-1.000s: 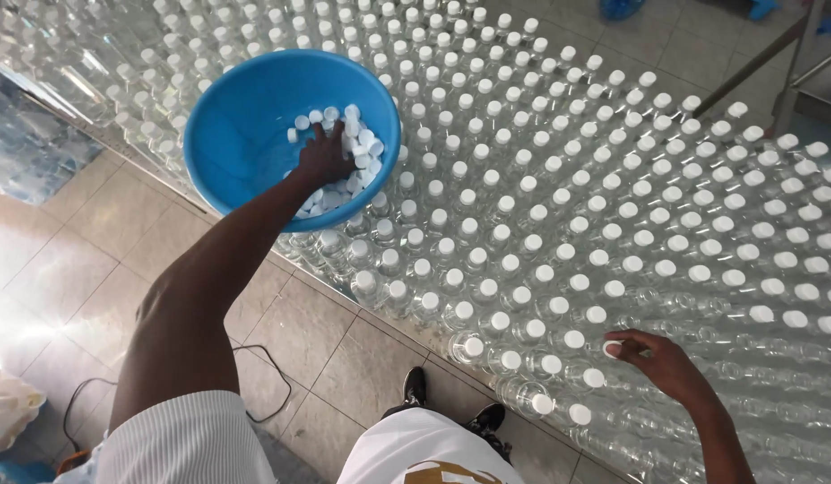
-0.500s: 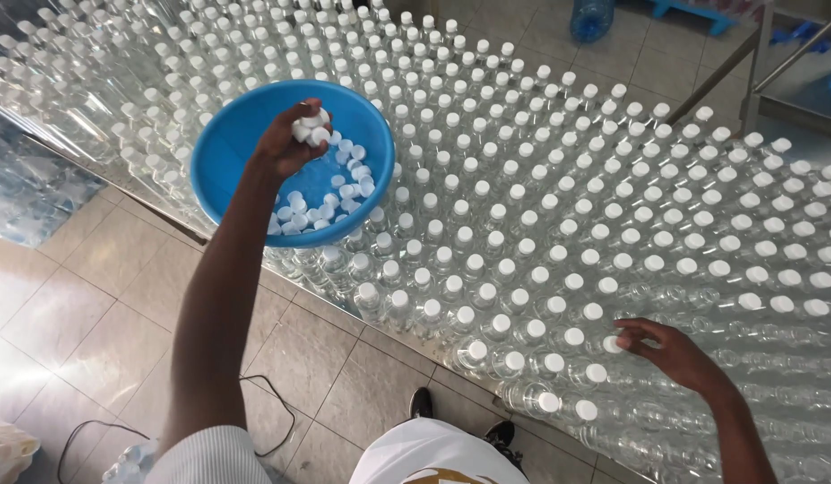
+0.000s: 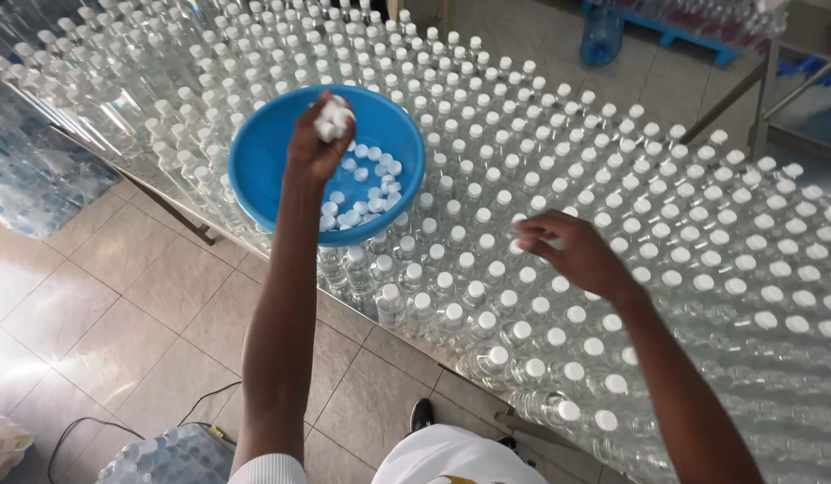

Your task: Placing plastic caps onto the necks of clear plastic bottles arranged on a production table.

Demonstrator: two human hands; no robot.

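Blue plastic marks the one spot of colour on a table crowded with clear bottles: a round basin (image 3: 281, 179) sits among the bottles toward the left, its floor scattered with loose white caps (image 3: 366, 193). The person's left hand (image 3: 315, 139) is raised over the basin, fingers closed around a small clutch of white caps (image 3: 332, 116) that shows above the knuckles. The right hand (image 3: 572, 255) hovers to the right of the basin, just above the capped bottle tops, its fingers loosely spread and curled downward; whether they touch a cap cannot be told, and nothing is seen held in it. Rows of clear plastic bottles (image 3: 541, 170) with white caps fill the table from the near edge to the far side and off to the right. Beige floor tiles (image 3: 93, 287) lie at near left, with a shrink-wrapped pack of bottles (image 3: 169, 457) at the bottom edge. A large blue water jug (image 3: 602, 36) stands on the floor at the far side, beside a blue pallet (image 3: 680, 36).
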